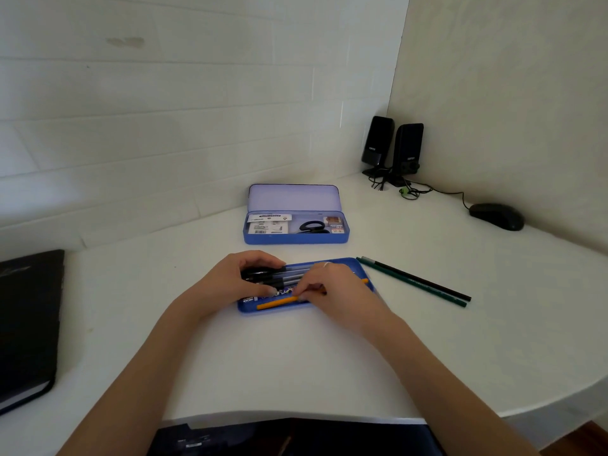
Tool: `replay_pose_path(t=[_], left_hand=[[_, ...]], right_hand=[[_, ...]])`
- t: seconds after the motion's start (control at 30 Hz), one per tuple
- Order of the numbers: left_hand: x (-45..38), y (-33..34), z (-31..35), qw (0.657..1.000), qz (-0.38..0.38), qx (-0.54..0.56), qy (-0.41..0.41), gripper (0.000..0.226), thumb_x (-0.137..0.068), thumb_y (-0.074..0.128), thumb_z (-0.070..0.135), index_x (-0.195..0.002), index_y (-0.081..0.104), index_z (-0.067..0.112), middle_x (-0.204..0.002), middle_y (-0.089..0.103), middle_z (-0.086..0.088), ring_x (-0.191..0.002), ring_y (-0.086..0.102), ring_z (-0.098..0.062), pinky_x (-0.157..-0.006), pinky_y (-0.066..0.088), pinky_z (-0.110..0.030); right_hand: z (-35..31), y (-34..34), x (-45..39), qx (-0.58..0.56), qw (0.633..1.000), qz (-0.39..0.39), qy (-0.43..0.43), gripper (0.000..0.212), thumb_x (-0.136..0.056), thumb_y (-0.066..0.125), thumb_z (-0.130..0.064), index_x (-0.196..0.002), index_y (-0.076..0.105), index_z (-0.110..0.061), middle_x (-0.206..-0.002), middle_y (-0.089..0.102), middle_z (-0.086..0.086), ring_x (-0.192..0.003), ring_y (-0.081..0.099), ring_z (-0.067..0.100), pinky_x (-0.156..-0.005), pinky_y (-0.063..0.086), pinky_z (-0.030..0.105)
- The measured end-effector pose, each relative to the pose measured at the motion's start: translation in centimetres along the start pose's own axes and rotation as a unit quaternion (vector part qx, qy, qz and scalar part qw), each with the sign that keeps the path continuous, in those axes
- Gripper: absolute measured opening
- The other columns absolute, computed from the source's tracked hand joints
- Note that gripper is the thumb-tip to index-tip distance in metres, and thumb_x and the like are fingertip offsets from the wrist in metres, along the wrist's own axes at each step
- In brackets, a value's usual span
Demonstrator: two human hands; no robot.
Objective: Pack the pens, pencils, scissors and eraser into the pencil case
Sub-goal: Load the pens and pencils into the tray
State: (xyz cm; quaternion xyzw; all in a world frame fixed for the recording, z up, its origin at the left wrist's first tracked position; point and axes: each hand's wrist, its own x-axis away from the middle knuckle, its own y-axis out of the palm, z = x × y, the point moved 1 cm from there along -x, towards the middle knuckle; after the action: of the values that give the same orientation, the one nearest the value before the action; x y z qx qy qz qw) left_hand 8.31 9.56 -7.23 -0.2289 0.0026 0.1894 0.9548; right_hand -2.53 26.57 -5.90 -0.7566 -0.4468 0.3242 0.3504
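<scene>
A blue pencil case (296, 239) stands open at mid-table, its lid up. Black scissors (312, 226) and an eraser (335, 222) lie inside it. Nearer to me is a flat blue tray (363, 269) holding several pens (296, 273) and an orange pencil (278, 302). My left hand (243, 278) curls over the black pen caps at the tray's left end. My right hand (332, 287) pinches the orange pencil near its middle. Two dark pencils (414, 279) lie on the table to the right of the tray.
Two black speakers (393, 148) with cables stand in the back right corner. A black mouse (496, 216) lies at the right. A black notebook (28, 320) sits at the left table edge. The rounded table edge runs close in front of me.
</scene>
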Motion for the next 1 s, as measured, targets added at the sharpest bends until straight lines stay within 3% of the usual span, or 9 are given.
replay_pose_path(t=[0.27,0.43,0.57,0.77,0.87,1.0], left_hand=[[0.1,0.0,0.2,1.0,-0.01,-0.006,0.007,0.043,-0.068,0.079,0.001,-0.103,0.069,0.023,-0.107,0.071,0.005,-0.1,0.066,-0.007,-0.091,0.05,-0.022],[0.1,0.0,0.3,0.999,-0.031,-0.018,0.005,0.049,-0.064,0.082,0.002,-0.106,0.068,0.023,-0.106,0.071,0.01,-0.098,0.066,-0.004,-0.089,0.05,-0.018],[0.1,0.1,0.3,0.999,-0.025,-0.027,0.009,0.047,-0.065,0.082,0.002,-0.102,0.068,0.027,-0.105,0.068,0.016,-0.095,0.065,-0.002,-0.083,0.048,-0.011],[0.2,0.2,0.3,0.999,-0.02,-0.027,0.01,0.042,-0.067,0.081,0.006,-0.102,0.068,0.025,-0.106,0.066,0.019,-0.096,0.063,0.003,-0.079,0.044,-0.005],[0.2,0.1,0.2,0.999,-0.02,-0.027,0.009,0.042,-0.067,0.082,0.007,-0.102,0.069,0.027,-0.106,0.066,0.019,-0.097,0.063,0.002,-0.079,0.044,-0.005],[0.1,0.1,0.2,0.999,-0.024,-0.032,0.005,0.042,-0.067,0.082,0.009,-0.102,0.068,0.029,-0.107,0.067,0.019,-0.1,0.063,0.0,-0.081,0.044,-0.005]], right_hand=[[-1.4,1.2,-1.3,-0.004,1.0,0.002,0.019,0.005,-0.078,0.068,-0.02,-0.083,0.069,-0.022,-0.08,0.054,-0.009,-0.076,0.054,0.009,-0.073,0.053,0.038],[-1.0,1.0,-1.3,0.02,1.0,0.022,0.009,0.004,-0.077,0.069,-0.024,-0.078,0.065,-0.023,-0.07,0.049,-0.015,-0.075,0.05,0.008,-0.077,0.048,0.036],[-0.4,0.0,-0.7,0.008,0.999,0.041,0.016,0.008,-0.075,0.07,-0.028,-0.074,0.063,-0.024,-0.073,0.055,-0.009,-0.074,0.051,0.011,-0.072,0.047,0.034],[3.3,-3.8,1.4,-0.001,0.988,0.126,0.093,0.008,-0.077,0.07,-0.027,-0.074,0.064,-0.023,-0.07,0.057,-0.01,-0.062,0.048,0.004,-0.06,0.036,0.022],[5.3,-5.7,3.1,-0.007,0.976,0.165,0.143,0.01,-0.077,0.071,-0.028,-0.074,0.063,-0.022,-0.07,0.06,-0.002,-0.058,0.046,0.007,-0.056,0.037,0.024],[7.3,-7.3,4.9,0.002,0.964,0.143,0.224,0.019,-0.074,0.073,-0.035,-0.08,0.062,-0.021,-0.073,0.056,-0.002,-0.061,0.047,0.009,-0.052,0.034,0.023]])
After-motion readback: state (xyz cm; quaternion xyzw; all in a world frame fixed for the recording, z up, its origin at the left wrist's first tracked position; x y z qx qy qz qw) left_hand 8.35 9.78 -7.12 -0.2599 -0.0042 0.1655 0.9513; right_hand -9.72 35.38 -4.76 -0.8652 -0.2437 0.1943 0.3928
